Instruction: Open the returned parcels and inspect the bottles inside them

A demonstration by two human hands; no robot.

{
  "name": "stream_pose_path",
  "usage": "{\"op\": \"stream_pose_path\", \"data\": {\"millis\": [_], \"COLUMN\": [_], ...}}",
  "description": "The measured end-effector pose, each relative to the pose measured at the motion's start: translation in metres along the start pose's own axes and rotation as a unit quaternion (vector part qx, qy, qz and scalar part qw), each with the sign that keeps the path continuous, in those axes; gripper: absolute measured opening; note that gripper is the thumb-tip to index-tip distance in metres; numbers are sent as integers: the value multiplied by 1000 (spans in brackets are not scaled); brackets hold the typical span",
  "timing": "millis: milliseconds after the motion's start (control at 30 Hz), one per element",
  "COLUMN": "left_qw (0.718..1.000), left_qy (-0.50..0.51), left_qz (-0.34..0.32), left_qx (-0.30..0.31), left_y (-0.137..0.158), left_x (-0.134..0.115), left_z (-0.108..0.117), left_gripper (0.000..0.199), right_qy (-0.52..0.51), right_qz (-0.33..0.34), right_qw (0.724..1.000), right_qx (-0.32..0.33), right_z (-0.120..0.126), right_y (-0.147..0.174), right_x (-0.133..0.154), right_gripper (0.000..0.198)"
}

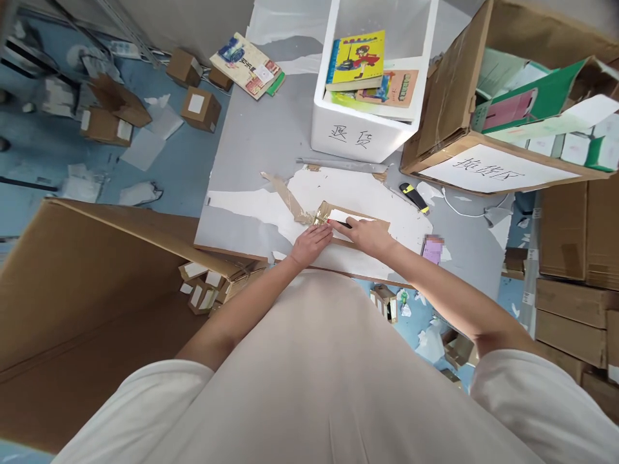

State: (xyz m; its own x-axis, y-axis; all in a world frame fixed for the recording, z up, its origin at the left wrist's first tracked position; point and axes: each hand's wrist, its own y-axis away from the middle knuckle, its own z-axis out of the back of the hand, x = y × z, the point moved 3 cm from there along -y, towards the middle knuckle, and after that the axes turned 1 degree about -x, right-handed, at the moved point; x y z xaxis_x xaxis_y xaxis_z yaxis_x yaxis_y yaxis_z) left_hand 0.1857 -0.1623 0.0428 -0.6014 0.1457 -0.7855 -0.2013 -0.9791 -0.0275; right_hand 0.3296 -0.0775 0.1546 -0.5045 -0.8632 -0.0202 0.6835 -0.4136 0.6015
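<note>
A small flat cardboard box with a white label lies on the worktable close in front of me. My left hand rests on its near left end, fingers stretched out and close together. Shiny tape covers that end of the box. My right hand is closed around a slim black tool with a red tip, pointing left at the taped end. The fingers hide part of the tool, and its exact kind is unclear. A crumpled strip of brown tape lies just left of the box.
Behind stands a white foam bin with books; a carton of green-and-white boxes is at right. A yellow-black utility knife and a purple item lie right. Books sit back left; a big open carton borders the table.
</note>
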Motion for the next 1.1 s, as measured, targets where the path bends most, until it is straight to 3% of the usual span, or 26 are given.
{"op": "stream_pose_path", "data": {"millis": [233,533,700,900,1100], "left_qw": [1000,998,999,998,997], "left_qy": [-20,-43,-11,-40,-62], "left_qz": [5,9,21,21,11], "left_qx": [12,45,23,31,33], "left_y": [2,1,0,-1,1], "left_x": [3,1,0,2,4], "left_z": [-2,-1,-1,-4,-6], "left_gripper": [36,34,32,36,36], "right_qy": [20,-15,-18,-24,-51], "right_qz": [-11,-32,-42,-81,-112], "right_qw": [1000,999,999,996,992], "right_qx": [-2,7,5,33,38], "right_z": [-9,-4,-4,-19,-50], "right_y": [9,12,18,56,103], "right_x": [-11,0,-5,-24,-59], "right_gripper": [66,67,62,64,66]}}
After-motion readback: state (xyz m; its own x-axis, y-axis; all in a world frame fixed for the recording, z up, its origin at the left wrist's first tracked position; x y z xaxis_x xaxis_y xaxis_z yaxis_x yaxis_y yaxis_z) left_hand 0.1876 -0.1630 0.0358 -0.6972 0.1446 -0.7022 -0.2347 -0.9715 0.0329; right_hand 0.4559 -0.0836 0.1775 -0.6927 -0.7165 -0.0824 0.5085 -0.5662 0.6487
